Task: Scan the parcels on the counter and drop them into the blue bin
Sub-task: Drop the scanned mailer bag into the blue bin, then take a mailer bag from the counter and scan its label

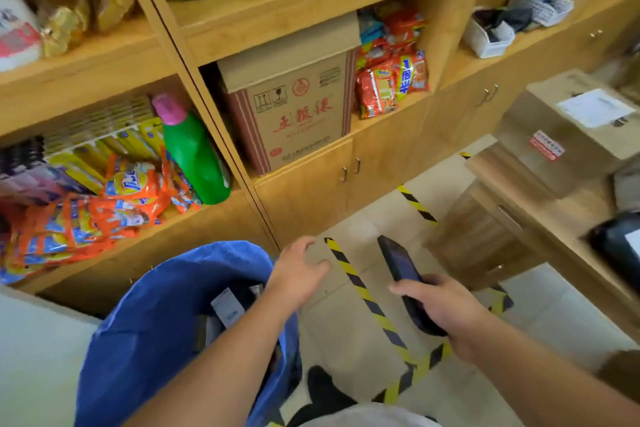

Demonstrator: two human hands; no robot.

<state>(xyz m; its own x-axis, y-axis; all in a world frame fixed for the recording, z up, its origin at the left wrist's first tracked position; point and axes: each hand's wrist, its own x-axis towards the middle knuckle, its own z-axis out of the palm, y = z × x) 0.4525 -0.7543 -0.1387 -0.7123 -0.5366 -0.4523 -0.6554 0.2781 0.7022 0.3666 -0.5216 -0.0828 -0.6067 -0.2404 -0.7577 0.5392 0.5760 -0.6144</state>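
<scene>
Nearest, at five o'clock, the right hand (440, 305) grasps a dark handheld scanner (403, 279), its tip aimed toward twelve. At eleven o'clock of it, the left hand (299, 274) hangs released, fingers spread and holding nothing, just beside the rim of the blue bin (156, 315) at seven o'clock. Labelled parcels (228, 308) lie inside the bin. This looks like the gap after a drop; next comes reaching for the cardboard box (568, 128) on the counter (571, 215) at three o'clock.
</scene>
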